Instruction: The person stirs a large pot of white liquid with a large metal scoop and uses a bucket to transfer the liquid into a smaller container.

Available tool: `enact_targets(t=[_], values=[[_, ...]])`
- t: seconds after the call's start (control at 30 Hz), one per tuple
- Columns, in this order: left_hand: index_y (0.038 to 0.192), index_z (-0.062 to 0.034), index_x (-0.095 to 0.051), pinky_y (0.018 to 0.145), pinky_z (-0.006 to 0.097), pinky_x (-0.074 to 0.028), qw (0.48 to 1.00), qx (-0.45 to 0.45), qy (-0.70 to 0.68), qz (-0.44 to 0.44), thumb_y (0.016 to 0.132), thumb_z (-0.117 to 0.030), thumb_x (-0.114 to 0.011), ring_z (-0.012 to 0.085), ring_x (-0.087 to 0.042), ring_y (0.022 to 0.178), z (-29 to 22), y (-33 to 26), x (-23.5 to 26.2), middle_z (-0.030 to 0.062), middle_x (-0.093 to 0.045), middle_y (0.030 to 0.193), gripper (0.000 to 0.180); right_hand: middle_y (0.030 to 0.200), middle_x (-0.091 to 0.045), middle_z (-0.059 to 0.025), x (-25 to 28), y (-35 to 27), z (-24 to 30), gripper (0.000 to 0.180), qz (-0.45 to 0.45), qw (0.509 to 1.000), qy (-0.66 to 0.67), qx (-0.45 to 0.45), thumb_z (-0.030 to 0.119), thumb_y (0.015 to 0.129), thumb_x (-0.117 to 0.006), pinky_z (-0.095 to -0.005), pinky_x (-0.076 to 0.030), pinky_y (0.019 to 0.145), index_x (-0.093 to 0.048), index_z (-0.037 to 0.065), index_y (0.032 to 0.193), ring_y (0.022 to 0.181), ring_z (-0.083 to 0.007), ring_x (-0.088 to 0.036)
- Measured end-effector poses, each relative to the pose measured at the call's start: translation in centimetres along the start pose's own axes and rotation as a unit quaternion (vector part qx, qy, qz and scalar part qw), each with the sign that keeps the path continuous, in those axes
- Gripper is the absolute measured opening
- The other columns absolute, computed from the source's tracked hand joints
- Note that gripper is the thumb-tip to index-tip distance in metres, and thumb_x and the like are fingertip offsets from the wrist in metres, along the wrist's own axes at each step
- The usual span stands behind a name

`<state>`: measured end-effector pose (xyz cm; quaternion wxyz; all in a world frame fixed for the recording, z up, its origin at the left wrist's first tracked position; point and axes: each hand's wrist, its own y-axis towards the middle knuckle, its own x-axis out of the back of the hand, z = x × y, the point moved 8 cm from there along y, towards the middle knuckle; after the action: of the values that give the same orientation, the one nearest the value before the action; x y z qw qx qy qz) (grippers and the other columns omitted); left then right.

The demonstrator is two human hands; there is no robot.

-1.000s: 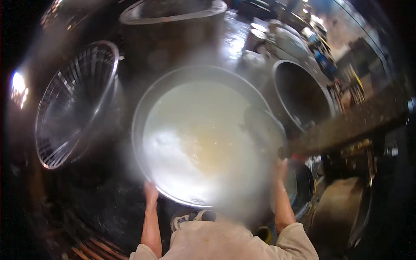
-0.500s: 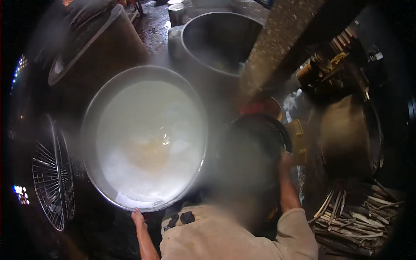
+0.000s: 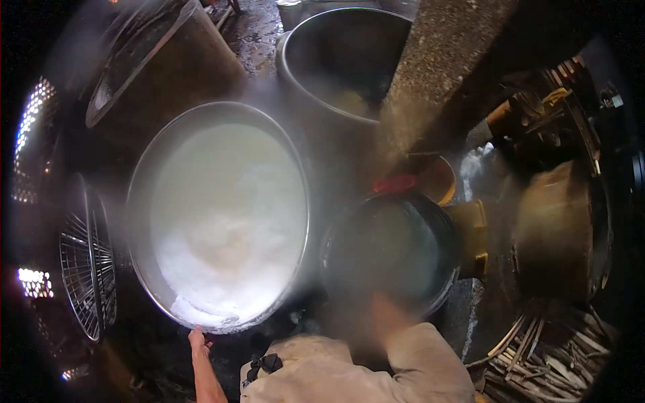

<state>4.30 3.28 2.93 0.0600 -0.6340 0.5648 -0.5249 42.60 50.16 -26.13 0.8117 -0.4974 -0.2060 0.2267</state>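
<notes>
A large round metal vat (image 3: 304,221) stands before me, filled with pale, steaming liquid (image 3: 222,154) and white foam towards its near side. My left hand (image 3: 199,339) grips the vat's near rim, its fingers closed there. To the right is a dark round tub (image 3: 447,300) holding cloudy greyish liquid (image 3: 390,235). My right hand (image 3: 390,312) reaches over the near edge of this tub; steam and motion blur its fingers, so whether it holds anything cannot be made out. At the tub's far edge lies a red object (image 3: 395,184), beside an orange-brown round container (image 3: 438,178).
A tall metal pot (image 3: 285,60) stands beyond the vat, near a slanting rough beam (image 3: 443,74). A big brown container (image 3: 181,74) is at far left, a wire rack (image 3: 87,262) at left. Right are a yellow container (image 3: 470,228), a brown drum (image 3: 554,235) and split sticks (image 3: 544,356).
My right hand has moved from the dark tub's right edge to its near side, leftwards and closer to me. The left hand stays at the vat's rim. The view has shifted slightly.
</notes>
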Motion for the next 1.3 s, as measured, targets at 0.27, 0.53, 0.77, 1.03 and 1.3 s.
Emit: enact_targets(t=[0.27, 0.53, 0.77, 1.03, 1.3], values=[[0.095, -0.0074, -0.045, 0.038, 0.028, -0.032, 1.000, 0.002, 0.001, -0.027, 0.084, -0.030, -0.044, 0.0159, -0.045, 0.052, -0.2, -0.7, 0.4, 0.0055, -0.049, 0.073, 0.026, 0.058, -0.048, -0.0051, -0.1, -0.7, -0.3, 0.011, 0.114, 0.980, 0.165, -0.005, 0.017, 0.076, -0.052, -0.0334, -0.041, 0.044, -0.048, 0.008, 0.072, 0.048, -0.0204, -0.048], [0.079, -0.0029, -0.050, 0.039, 0.029, -0.032, 0.998, -0.050, 0.027, -0.021, 0.081, -0.026, -0.050, 0.0171, -0.045, 0.054, 1.5, 1.5, 1.7, 0.0071, -0.050, 0.070, 0.023, 0.053, -0.045, -0.0027, 9.2, -9.9, 2.4, 0.011, 0.065, 0.990, 0.071, -0.105, 0.008, 0.073, -0.053, -0.0303, -0.040, 0.039, -0.044, 0.008, 0.066, 0.043, -0.0160, -0.046], [0.073, 0.0069, -0.052, 0.055, 0.033, -0.037, 0.991, -0.132, 0.007, 0.009, 0.078, -0.015, -0.055, 0.0145, -0.044, 0.063, -1.1, 0.4, 1.5, 0.0088, -0.051, 0.066, 0.023, 0.058, -0.051, -0.0054, 13.5, -24.1, 12.0, 0.010, 0.075, 0.994, -0.053, 0.065, 0.009, 0.071, -0.059, -0.0257, -0.042, 0.040, -0.053, 0.000, 0.072, 0.046, -0.0132, -0.050], [0.076, 0.0086, -0.053, 0.062, 0.032, -0.038, 0.985, -0.166, 0.019, 0.046, 0.076, -0.013, -0.056, 0.0143, -0.045, 0.068, -2.4, -0.5, 1.7, 0.0088, -0.053, 0.071, 0.022, 0.053, -0.047, -0.0037, 12.0, -32.8, 13.4, 0.007, 0.079, 0.988, -0.129, -0.042, 0.003, 0.072, -0.057, -0.0273, -0.039, 0.039, -0.052, -0.001, 0.071, 0.044, -0.0138, -0.048], [0.070, 0.0031, -0.053, 0.048, 0.027, -0.040, 0.968, -0.191, -0.055, 0.154, 0.073, -0.017, -0.062, 0.0119, -0.051, 0.054, -2.7, -0.3, 2.7, 0.0072, -0.055, 0.065, 0.022, 0.054, -0.047, -0.0048, -1.4, -36.5, 16.5, 0.007, 0.106, 0.976, -0.189, -0.007, 0.000, 0.072, -0.056, -0.0278, -0.039, 0.039, -0.049, 0.001, 0.069, 0.043, -0.0150, -0.047]])
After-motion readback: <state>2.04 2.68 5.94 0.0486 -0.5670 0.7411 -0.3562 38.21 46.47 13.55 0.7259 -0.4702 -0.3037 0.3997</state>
